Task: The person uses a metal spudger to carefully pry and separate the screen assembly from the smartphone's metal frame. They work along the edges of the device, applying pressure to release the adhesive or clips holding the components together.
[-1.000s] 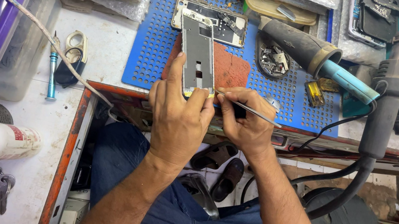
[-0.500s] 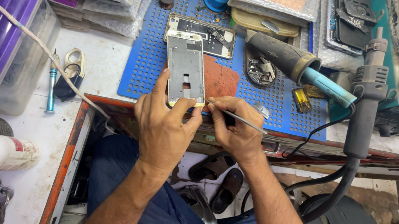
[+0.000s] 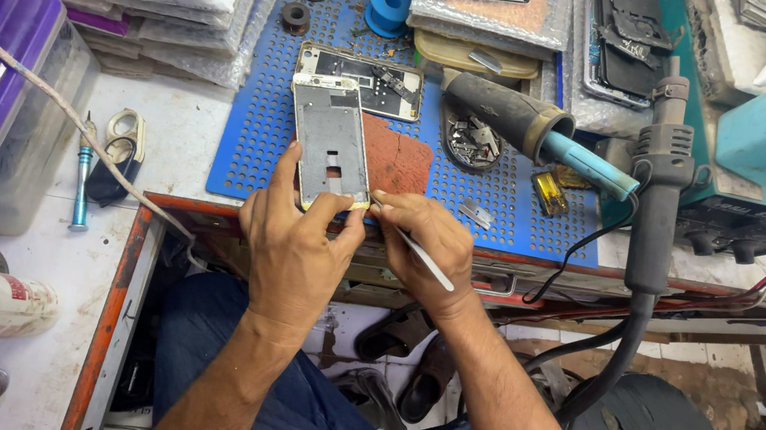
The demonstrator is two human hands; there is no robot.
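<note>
Cluttered repair counter (image 3: 173,128), white where it shows, with a blue perforated mat (image 3: 262,141) at its front edge. The person's left hand (image 3: 298,243) grips the bottom end of a bare phone frame (image 3: 331,142), fingers wrapped tight around it, holding it over the mat's front edge. Their right hand (image 3: 424,246) pinches thin metal tweezers (image 3: 418,249), the tip set against the frame's lower right corner. It looks like prying or picking at that corner; the next move likely wants a steady frame and a light touch. Just behind lies a second phone board (image 3: 364,69). A hot-air handle (image 3: 514,113) rests to the right, its cable (image 3: 631,313) hanging near the right wrist. Scissors (image 3: 121,141) lie at the left.
</note>
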